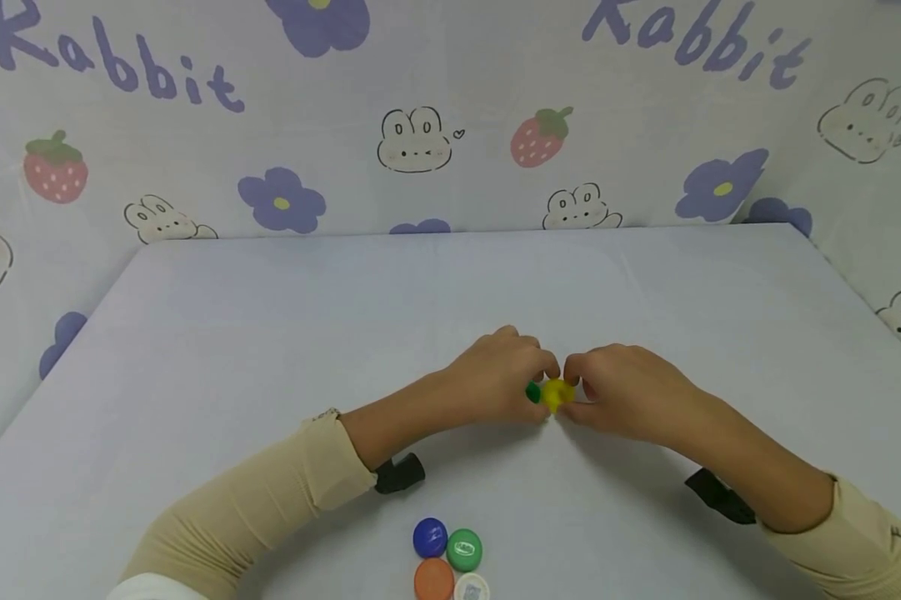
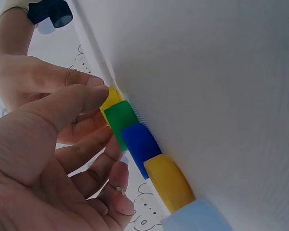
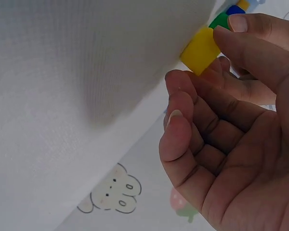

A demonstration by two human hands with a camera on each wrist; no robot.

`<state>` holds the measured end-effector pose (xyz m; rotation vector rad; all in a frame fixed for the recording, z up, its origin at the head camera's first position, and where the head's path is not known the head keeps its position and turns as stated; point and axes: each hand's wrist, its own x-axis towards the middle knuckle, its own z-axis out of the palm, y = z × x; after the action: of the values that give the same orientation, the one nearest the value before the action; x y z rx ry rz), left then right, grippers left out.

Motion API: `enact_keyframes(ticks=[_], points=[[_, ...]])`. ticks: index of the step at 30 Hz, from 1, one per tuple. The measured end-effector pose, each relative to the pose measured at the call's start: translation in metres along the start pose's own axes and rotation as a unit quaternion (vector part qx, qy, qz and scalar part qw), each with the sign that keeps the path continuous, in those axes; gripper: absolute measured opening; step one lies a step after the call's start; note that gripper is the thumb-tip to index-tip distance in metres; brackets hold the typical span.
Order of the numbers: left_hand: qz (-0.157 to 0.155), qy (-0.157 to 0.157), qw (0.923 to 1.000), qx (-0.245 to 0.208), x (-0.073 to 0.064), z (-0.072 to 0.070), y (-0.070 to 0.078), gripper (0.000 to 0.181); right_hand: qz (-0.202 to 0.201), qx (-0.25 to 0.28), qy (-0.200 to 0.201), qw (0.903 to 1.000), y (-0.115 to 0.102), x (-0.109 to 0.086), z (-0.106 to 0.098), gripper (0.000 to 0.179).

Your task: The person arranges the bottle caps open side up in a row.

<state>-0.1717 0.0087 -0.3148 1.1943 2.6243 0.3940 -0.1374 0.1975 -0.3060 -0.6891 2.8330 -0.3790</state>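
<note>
My left hand (image 1: 495, 379) and right hand (image 1: 630, 390) meet over the table right of centre. The right hand pinches a yellow block (image 3: 201, 50) between thumb and fingers. Thumb and fingers of the left hand pinch a green block (image 2: 121, 117) that lies against the yellow one. In the left wrist view a blue block (image 2: 142, 147), an orange-yellow block (image 2: 169, 183) and a light blue block (image 2: 197, 219) continue the row beside the left hand. The left hand hides these from the head view.
Near the table's front edge sit a blue disc (image 1: 430, 538), a green disc (image 1: 464, 550), an orange disc (image 1: 434, 578) and a white disc (image 1: 472, 587), grouped closely. Behind the white table (image 1: 307, 300) hangs a printed cloth (image 1: 480, 75). Dark wrist mounts (image 1: 400, 473) hang below both forearms.
</note>
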Motion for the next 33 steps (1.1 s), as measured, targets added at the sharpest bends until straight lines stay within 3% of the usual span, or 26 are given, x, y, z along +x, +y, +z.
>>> enact_keyframes(ticks=[16,23,29,33], points=[[-0.007,-0.019,0.9996,-0.020,0.001,0.005,-0.001,0.042,-0.008,-0.002,0.009,0.9999,-0.001,0.001,0.004,0.024],[-0.010,-0.008,0.9997,-0.022,-0.002,0.005,-0.003,0.044,-0.005,-0.003,0.006,1.0000,0.000,0.001,0.004,0.029],[-0.026,0.012,0.9990,-0.033,-0.014,0.004,-0.007,0.046,0.006,-0.038,0.023,0.9990,-0.003,-0.006,0.000,0.041],[-0.028,0.035,0.9969,-0.065,-0.033,0.003,-0.010,0.045,-0.005,-0.059,0.060,0.9964,-0.013,-0.013,-0.003,0.037]])
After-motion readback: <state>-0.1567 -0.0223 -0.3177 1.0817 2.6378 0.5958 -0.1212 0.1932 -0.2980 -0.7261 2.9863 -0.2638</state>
